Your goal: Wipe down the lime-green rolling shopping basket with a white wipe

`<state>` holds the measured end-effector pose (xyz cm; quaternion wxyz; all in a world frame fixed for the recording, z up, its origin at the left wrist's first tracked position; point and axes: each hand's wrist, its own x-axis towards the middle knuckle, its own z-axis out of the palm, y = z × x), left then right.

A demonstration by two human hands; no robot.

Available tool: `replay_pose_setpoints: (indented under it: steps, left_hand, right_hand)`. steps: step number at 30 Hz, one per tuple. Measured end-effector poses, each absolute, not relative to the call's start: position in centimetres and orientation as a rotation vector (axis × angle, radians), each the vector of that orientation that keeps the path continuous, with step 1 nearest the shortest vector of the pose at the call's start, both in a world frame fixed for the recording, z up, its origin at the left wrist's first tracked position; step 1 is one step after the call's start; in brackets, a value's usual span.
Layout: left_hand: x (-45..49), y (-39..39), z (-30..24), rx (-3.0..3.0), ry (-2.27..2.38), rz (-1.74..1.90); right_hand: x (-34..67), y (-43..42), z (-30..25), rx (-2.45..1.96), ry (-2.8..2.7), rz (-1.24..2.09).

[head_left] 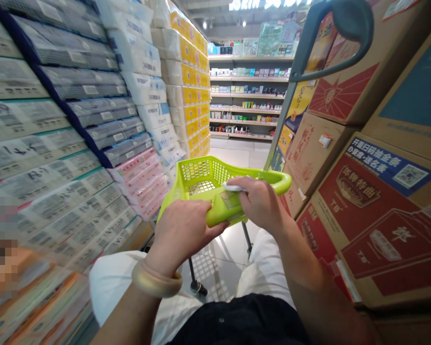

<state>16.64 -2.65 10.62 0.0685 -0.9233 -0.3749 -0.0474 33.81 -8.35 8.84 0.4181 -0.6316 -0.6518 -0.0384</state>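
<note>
A lime-green plastic shopping cart (233, 168) with a perforated basket stands right in front of me. My left hand (181, 227) is closed around the left part of its handle (217, 216), thumb underneath. Bunched in the closed fingers of my right hand (260, 201) is a small white wipe (235, 187), which lies against the top of the handle near a label panel. Most of the wipe is hidden under the fingers. The part of the basket floor that shows has only its grid of holes.
Stacked packs of tissue paper (190, 81) rise on the left, with pink packs (143, 179) lower down. Cardboard cartons (373, 211) line the right side, beside a grey looped handle (296, 76) on a pole. Stocked shelves (251, 98) stand across the aisle's far end. A caster wheel (198, 288) rests on the tiles.
</note>
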Motion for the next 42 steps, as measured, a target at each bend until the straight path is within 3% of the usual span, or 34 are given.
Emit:
replay_pose_setpoints:
  steps: [3, 8, 17, 24, 33, 42]
  left_hand:
    - [16.7, -2.7, 10.7, -2.787, -1.122, -0.153]
    - [16.6, -2.7, 10.5, -2.746, -1.135, -0.141]
    - [16.4, -2.7, 10.9, -2.794, -1.12, -0.16]
    - [16.0, -2.2, 10.6, -2.804, -1.079, -0.191]
    - [15.7, -1.7, 10.9, -2.779, -1.088, -0.138]
    - [15.6, -1.6, 10.8, -2.765, -1.097, -0.114]
  right_hand:
    - [34.2, -7.8, 9.6, -1.736, -1.659, -0.103]
    - [32.0, -7.2, 10.7, -1.46, -1.992, -0.015]
    - [37.5, -8.1, 9.0, -1.887, -1.504, -0.275]
    - [33.0, -10.5, 6.5, -1.16, -1.801, -0.13]
    - [35.5, -12.2, 3.5, -1.405, -1.292, -0.41]
    - [31.2, -11.9, 2.9, -1.12, -1.673, -0.377]
